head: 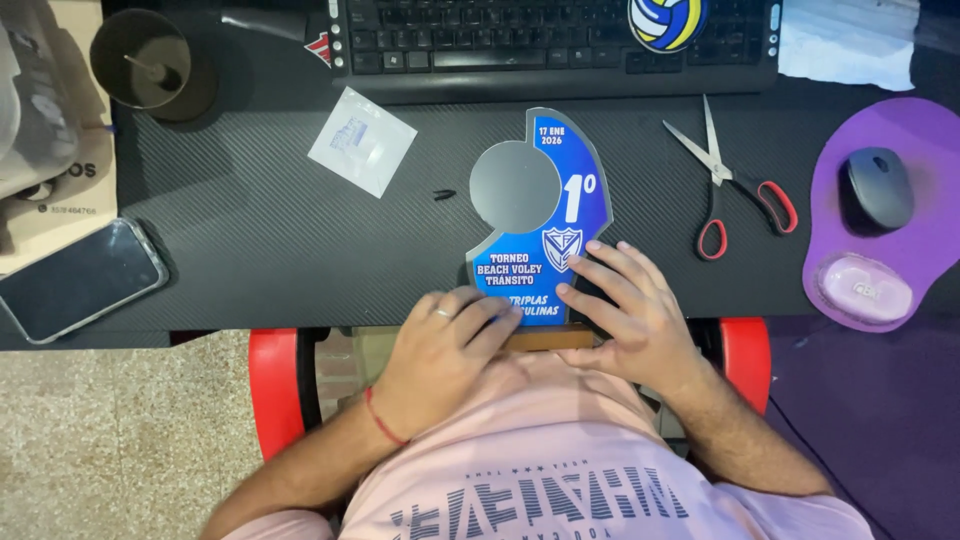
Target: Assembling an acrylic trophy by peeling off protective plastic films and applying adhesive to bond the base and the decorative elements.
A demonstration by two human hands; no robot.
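One black desk (pixel 280 220) with a woven, carbon-like texture fills most of the view, its near edge running just above the person's lap. On it lie one black keyboard (pixel 540 40) at the far edge, one purple mouse pad (pixel 925 140) at the right carrying one grey mouse (pixel 880 187), and one blue plaque (pixel 545 225) with a grey round disc, flat at the middle of the near edge. There is one phone (pixel 80 280) face up at the left, one dark cup (pixel 140 60) in the far left corner, one pair of scissors (pixel 730 185) with red-and-black handles right of the plaque, and one small clear packet (pixel 362 140) left of it. Two hands work: the left hand (pixel 445 345) lies flat on the plaque's lower edge, its grip apart, fingers extended; the right hand (pixel 630 310) presses spread fingers on the lower right corner, clasping nothing. One red-framed chair (pixel 275 385) shows below, over a speckled floor (pixel 110 430).
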